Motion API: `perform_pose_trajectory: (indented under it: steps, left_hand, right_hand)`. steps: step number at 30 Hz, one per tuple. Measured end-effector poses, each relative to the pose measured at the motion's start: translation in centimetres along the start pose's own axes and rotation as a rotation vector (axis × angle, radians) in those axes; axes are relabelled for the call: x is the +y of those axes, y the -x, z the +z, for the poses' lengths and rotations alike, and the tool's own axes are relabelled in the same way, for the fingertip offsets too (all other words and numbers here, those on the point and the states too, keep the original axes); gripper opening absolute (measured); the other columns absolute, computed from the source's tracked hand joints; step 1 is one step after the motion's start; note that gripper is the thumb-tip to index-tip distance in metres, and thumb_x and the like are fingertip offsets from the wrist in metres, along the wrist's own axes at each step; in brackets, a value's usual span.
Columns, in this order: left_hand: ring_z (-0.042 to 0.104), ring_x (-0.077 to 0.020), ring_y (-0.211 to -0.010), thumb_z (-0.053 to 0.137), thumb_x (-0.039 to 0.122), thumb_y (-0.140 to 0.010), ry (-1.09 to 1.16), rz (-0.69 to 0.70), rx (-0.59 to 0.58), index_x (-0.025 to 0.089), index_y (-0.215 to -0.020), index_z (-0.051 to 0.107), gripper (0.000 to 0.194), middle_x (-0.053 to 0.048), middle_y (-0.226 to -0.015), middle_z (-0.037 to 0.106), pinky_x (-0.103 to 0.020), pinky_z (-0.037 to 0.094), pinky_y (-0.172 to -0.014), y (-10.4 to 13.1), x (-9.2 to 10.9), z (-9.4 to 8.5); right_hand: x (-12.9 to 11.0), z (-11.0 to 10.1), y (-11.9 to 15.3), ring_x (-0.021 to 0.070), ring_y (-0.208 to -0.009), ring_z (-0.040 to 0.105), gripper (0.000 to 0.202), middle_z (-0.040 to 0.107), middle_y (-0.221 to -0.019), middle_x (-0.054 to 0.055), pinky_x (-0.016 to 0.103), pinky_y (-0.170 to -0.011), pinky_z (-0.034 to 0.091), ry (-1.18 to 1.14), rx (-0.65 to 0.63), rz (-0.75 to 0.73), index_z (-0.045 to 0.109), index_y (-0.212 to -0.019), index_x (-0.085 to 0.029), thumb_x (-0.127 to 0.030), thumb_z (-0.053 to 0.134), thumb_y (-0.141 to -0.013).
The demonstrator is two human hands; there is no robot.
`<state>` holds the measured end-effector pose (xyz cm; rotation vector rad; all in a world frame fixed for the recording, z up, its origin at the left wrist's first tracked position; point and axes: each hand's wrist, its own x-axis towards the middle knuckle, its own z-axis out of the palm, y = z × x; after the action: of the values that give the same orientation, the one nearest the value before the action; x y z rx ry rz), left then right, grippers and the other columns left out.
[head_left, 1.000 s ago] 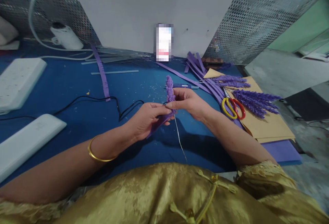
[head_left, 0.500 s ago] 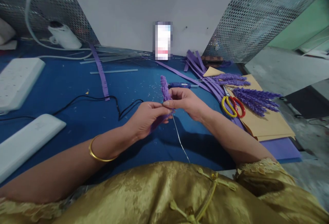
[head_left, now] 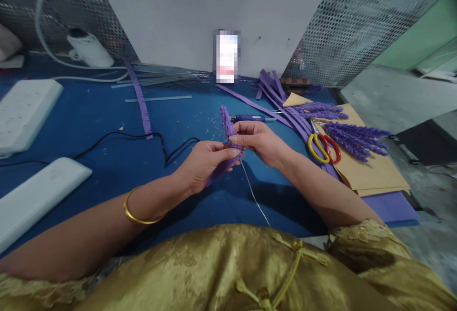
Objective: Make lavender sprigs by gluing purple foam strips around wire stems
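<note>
Two hands' fingers (head_left: 228, 152) pinch one purple flower spike (head_left: 226, 123) on one wire (head_left: 253, 192).

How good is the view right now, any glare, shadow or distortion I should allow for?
Head view: phone screen washed out and pixelated; soft shadows on the blue table below the hands; wide-angle stretch toward the edges; purple flower spike readable, fingertips slightly soft.
</note>
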<state>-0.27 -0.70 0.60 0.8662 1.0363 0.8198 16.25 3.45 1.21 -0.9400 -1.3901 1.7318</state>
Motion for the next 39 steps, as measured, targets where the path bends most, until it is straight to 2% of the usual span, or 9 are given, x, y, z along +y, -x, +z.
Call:
perform_pose_trajectory:
  steps: [5, 11, 15, 18, 22, 26, 30, 33, 39]
  left_hand:
    - [0.064, -0.0138, -0.07, 0.084, 0.034, -0.069, 0.005, -0.035, -0.009, 0.018, -0.076, 0.08, 0.018, -0.006, -0.076, 0.075, -0.023, 0.049, -0.061, 0.0, -0.1, 0.0]
    - [0.063, -0.013, -0.069, 0.085, 0.036, -0.068, 0.043, 0.022, -0.005, 0.018, -0.079, 0.08, 0.022, -0.005, -0.077, 0.074, -0.023, 0.049, -0.064, 0.0, 0.1, -0.1]
    - [0.064, -0.0132, -0.071, 0.086, 0.036, -0.068, 0.09, 0.018, -0.013, 0.017, -0.08, 0.08, 0.024, -0.006, -0.079, 0.074, -0.024, 0.049, -0.066, 0.1, 0.5, -0.2]
    - [0.064, -0.0133, -0.071, 0.088, 0.035, -0.065, 0.132, -0.002, -0.031, 0.016, -0.081, 0.079, 0.026, -0.006, -0.078, 0.074, -0.024, 0.049, -0.067, 0.3, 0.6, -0.1]
    - [0.063, -0.0132, -0.07, 0.089, 0.035, -0.063, 0.152, -0.023, -0.044, 0.015, -0.077, 0.079, 0.027, -0.006, -0.076, 0.073, -0.023, 0.049, -0.065, 0.5, 0.5, 0.2]
    - [0.062, -0.0128, -0.07, 0.089, 0.038, -0.065, 0.118, -0.029, -0.068, 0.015, -0.077, 0.08, 0.027, -0.007, -0.077, 0.074, -0.023, 0.049, -0.065, 0.4, 0.7, 0.1]
    - [0.064, -0.0136, -0.072, 0.086, 0.039, -0.069, 0.079, -0.079, -0.167, 0.017, -0.083, 0.081, 0.027, -0.008, -0.085, 0.076, -0.025, 0.052, -0.068, 0.1, 1.0, -0.3]
    - [0.065, -0.0144, -0.073, 0.084, 0.038, -0.072, 0.031, -0.086, -0.243, 0.018, -0.085, 0.081, 0.024, -0.009, -0.088, 0.076, -0.026, 0.053, -0.067, -0.2, 1.1, -0.7]
    - [0.065, -0.0146, -0.069, 0.083, 0.033, -0.07, -0.004, -0.051, -0.214, 0.016, -0.076, 0.08, 0.018, -0.009, -0.082, 0.075, -0.025, 0.052, -0.063, -0.3, 1.4, -0.7]
  right_hand:
    - [0.2, 0.0, 0.0, 0.0082, -0.054, 0.051, 0.027, 0.057, -0.063, -0.005, 0.023, -0.054, 0.041, -0.031, 0.0, 0.009, 0.062, -0.076, -0.016, -0.032, 0.084, -0.07]
    - [-0.1, -0.8, -0.3, 0.0092, -0.057, 0.057, 0.024, 0.064, -0.068, -0.002, 0.022, -0.057, 0.048, -0.165, -0.087, 0.033, 0.069, -0.083, -0.016, -0.036, 0.079, -0.076]
    - [-0.3, -1.5, -0.5, 0.0128, -0.072, 0.065, 0.032, 0.074, -0.087, 0.002, 0.024, -0.066, 0.054, -0.221, -0.22, 0.034, 0.072, -0.099, -0.017, -0.029, 0.083, -0.071]
    - [-0.2, -1.9, -0.6, 0.0131, -0.074, 0.067, 0.034, 0.075, -0.093, 0.003, 0.024, -0.066, 0.055, -0.195, -0.313, 0.012, 0.072, -0.101, -0.018, -0.024, 0.083, -0.069]
    - [0.1, -2.0, -0.9, 0.0088, -0.064, 0.063, 0.03, 0.074, -0.082, 0.001, 0.02, -0.062, 0.052, -0.185, -0.289, 0.012, 0.073, -0.093, -0.016, -0.02, 0.085, -0.066]
    - [0.1, -2.0, -0.9, 0.0082, -0.059, 0.06, 0.029, 0.072, -0.077, 0.0, 0.02, -0.057, 0.051, -0.196, -0.249, 0.035, 0.073, -0.089, -0.015, -0.022, 0.087, -0.064]
    - [-0.2, -2.2, -0.8, 0.0088, -0.055, 0.058, 0.033, 0.07, -0.073, -0.001, 0.021, -0.052, 0.048, -0.185, -0.266, 0.02, 0.072, -0.091, -0.015, -0.028, 0.087, -0.065]
    - [-0.4, -2.5, -0.7, 0.0092, -0.054, 0.059, 0.033, 0.07, -0.077, -0.001, 0.023, -0.052, 0.049, -0.179, -0.279, 0.015, 0.071, -0.093, -0.015, -0.03, 0.085, -0.067]
    - [-0.6, -2.7, -0.7, 0.0105, -0.059, 0.061, 0.03, 0.07, -0.075, 0.0, 0.022, -0.054, 0.047, -0.129, -0.274, 0.048, 0.072, -0.089, -0.016, -0.031, 0.085, -0.066]
